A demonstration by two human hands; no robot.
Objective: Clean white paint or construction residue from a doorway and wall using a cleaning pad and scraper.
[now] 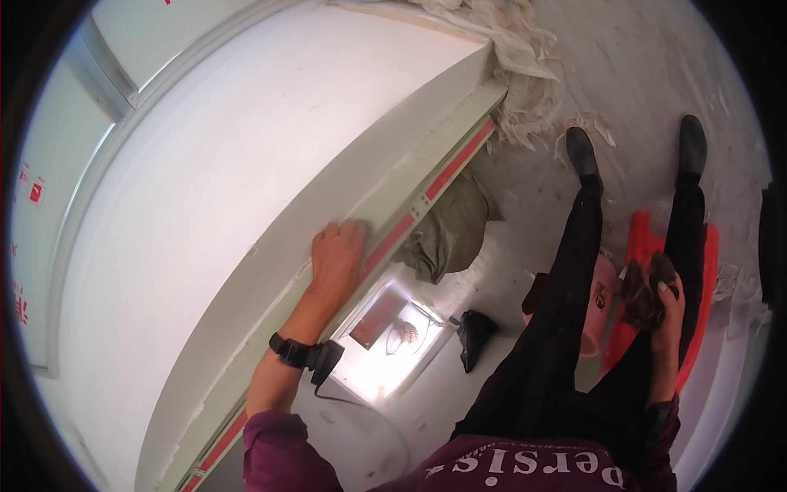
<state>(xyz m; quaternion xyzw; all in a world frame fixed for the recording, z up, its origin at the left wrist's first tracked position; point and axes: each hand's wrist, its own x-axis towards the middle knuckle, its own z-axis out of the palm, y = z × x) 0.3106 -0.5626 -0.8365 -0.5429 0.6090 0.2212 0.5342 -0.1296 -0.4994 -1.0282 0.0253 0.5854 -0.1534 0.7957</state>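
Note:
My left hand [338, 252] rests with its fingers curled on the pale green inner edge [393, 178] of a white wall. Beside it runs a metal track with a red strip [387, 246]. The curled fingertips are hidden, so whether anything is pinched there is unclear. A black strap with a small black device [306, 353] is worn on that wrist. Over my lap, my right hand [670, 301] grips a dark brown, crumpled sponge or rag [642, 292]. Partly behind my leg stands a pink bucket [599, 307].
A red plastic stool [710, 270] is below me. On the floor are a lit work lamp [393, 335] with a cable, an olive sack [455, 227] and a black cloth or bag [474, 338]. Crumpled plastic sheeting [529, 74] lies at the wall's far end.

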